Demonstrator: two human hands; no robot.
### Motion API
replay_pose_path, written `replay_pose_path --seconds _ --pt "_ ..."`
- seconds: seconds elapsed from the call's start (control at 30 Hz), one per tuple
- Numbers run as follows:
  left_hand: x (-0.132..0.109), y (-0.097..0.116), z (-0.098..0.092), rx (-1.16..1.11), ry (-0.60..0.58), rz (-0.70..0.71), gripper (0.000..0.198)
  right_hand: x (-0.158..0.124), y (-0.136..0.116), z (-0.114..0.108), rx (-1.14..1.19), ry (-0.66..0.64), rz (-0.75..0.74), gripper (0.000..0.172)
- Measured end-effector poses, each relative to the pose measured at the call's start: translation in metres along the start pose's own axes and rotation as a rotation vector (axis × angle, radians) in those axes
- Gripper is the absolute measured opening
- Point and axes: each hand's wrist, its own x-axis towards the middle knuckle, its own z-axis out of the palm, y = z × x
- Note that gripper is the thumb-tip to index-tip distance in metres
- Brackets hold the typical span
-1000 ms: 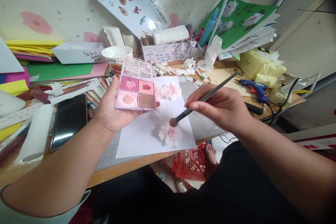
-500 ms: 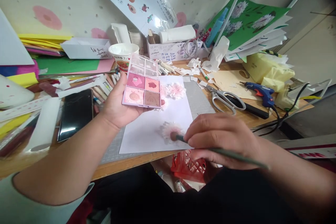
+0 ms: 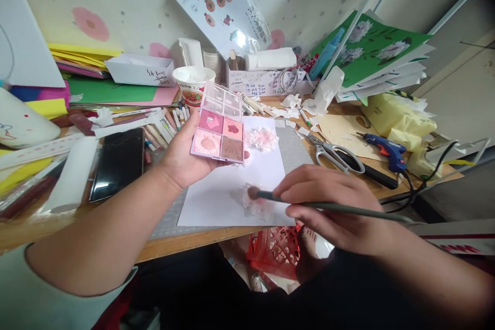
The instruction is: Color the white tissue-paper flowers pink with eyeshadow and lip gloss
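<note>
My left hand (image 3: 181,157) is closed round an open makeup palette (image 3: 219,134) with pink and brown pans, held above a white sheet of paper (image 3: 228,191). My right hand (image 3: 328,206) pinches a long thin brush (image 3: 320,205), its handle running off to the right. The brush tip touches a pink-tinted paper flower (image 3: 255,205) lying near the sheet's front edge. A second paper flower (image 3: 263,138) lies at the sheet's far end, just right of the palette.
Scissors (image 3: 334,150) and a blue glue gun (image 3: 382,145) lie right of the sheet. A black phone (image 3: 118,162) lies at the left beside pens. A cup (image 3: 193,82), boxes and stacked coloured paper (image 3: 96,87) crowd the back. A red basket (image 3: 274,250) sits under the desk edge.
My right hand dropped from above the sheet to its front right corner and turned the brush flat, bringing the tip onto the near flower. The palette stayed in my left hand.
</note>
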Motion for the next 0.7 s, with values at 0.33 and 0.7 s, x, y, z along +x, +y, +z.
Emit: replay_pose_path --seconds 0.33,0.7 --pt "0.000 0.002 0.004 0.010 0.002 0.003 0.057 0.004 0.019 -0.001 0.039 0.091 0.270 0.007" --pt "-0.002 0.002 0.008 0.016 0.062 0.005 0.065 -0.005 0.019 -0.018 -0.147 0.109 0.313 0.007"
